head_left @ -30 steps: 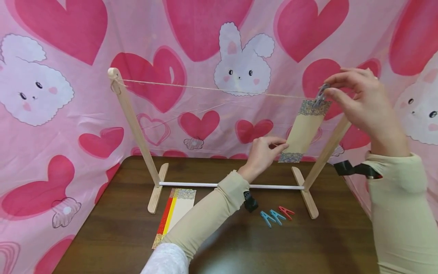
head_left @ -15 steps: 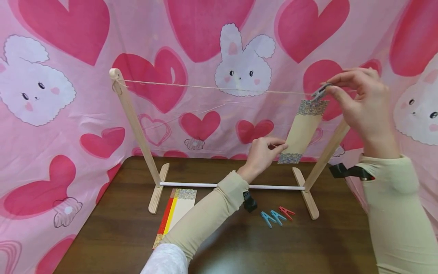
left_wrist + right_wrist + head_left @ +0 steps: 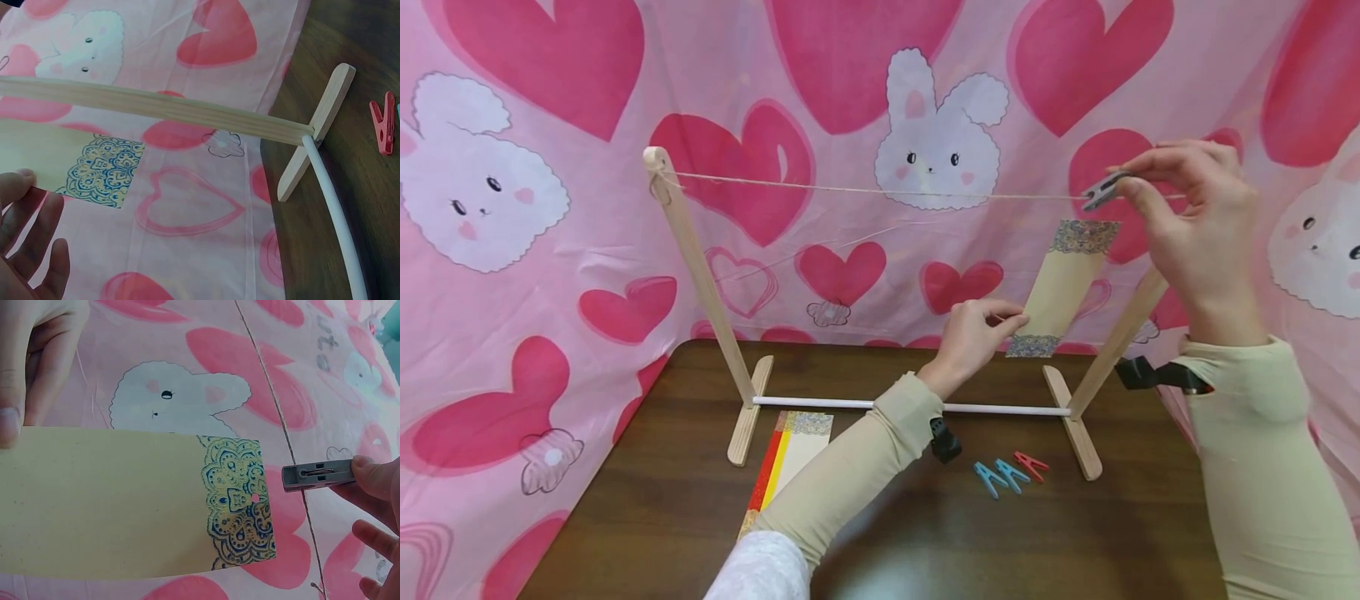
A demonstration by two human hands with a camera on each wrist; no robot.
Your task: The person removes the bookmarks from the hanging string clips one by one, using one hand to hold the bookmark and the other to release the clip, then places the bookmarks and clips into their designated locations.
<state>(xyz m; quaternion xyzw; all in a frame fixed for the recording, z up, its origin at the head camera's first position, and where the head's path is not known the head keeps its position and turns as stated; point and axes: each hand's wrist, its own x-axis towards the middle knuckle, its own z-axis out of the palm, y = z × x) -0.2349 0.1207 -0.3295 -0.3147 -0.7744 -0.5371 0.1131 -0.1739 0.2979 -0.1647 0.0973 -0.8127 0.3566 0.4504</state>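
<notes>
My left hand (image 3: pixel 970 337) pinches the lower left edge of a cream card (image 3: pixel 1062 279) with blue-and-gold lace-patterned ends. The card hangs tilted, its top end just below a thin string (image 3: pixel 850 190). Between thumb and forefinger, my right hand (image 3: pixel 1198 221) holds a grey clothespin (image 3: pixel 1101 192) right at the string. In the right wrist view, the clothespin (image 3: pixel 320 474) crosses the string (image 3: pixel 275 406), and its tip is apart from the card's patterned end (image 3: pixel 237 500), which has a small hole.
A wooden stand with a left post (image 3: pixel 700 267), a right post (image 3: pixel 1116 350) and a white bar (image 3: pixel 820 403) carries the string. On the brown table (image 3: pixel 1075 533) lie two blue clothespins (image 3: pixel 990 480), one red clothespin (image 3: pixel 1032 466) and striped cards (image 3: pixel 793 458), partly under my left sleeve.
The right hand has lifted the grey clothespin off the card's top end, up to the string, turning it flatter. My left hand and the card stay nearly still.
</notes>
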